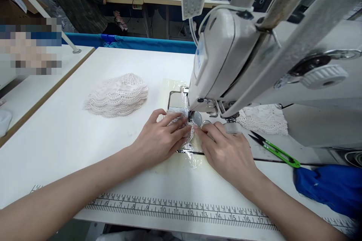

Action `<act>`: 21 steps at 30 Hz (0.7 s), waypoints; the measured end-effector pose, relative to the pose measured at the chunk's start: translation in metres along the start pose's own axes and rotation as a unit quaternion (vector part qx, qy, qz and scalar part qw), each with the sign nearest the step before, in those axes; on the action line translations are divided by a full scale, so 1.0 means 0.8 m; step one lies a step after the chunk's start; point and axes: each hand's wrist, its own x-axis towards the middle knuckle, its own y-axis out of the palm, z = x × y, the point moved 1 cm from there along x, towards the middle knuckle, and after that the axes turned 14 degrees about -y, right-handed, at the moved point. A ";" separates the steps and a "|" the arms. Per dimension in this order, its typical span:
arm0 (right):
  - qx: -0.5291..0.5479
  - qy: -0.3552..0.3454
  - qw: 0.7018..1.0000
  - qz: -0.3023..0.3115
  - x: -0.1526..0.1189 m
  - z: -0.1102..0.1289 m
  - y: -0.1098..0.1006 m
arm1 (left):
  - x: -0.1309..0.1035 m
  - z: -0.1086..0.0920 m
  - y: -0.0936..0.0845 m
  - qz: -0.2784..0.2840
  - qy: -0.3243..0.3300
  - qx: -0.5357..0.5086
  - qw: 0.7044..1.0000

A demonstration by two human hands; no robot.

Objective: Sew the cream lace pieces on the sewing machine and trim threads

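Evidently, in the head view, the small off-white openwork lace piece (192,132) lies beneath the bulky white sewing machine head (217,56); the left hand (158,135) spreads palm-down over it, probably keeping it flat; the right hand (226,150) curls at its right side, perhaps steadying it, though I cannot tell whether it pinches; the visible strip points from the needle area towards the person; fingers hide its full long axis.

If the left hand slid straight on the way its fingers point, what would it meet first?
Most likely the presser foot, close beyond the fingertips of the left hand. Depth is unclear here, so the fingers might instead pass just in front of it.
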 end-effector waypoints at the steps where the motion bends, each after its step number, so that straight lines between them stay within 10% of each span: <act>1: -0.002 0.001 1.000 0.000 0.001 0.000 0.000 | 0.000 0.001 0.000 -0.001 -0.001 -0.001 1.000; 15: 0.012 -0.009 0.999 -0.050 0.003 -0.005 0.002 | -0.002 0.001 -0.002 -0.025 0.044 -0.024 0.998; 21: 0.073 -0.031 0.995 -0.060 0.005 -0.004 0.002 | -0.006 -0.013 -0.015 0.101 0.004 -0.011 0.995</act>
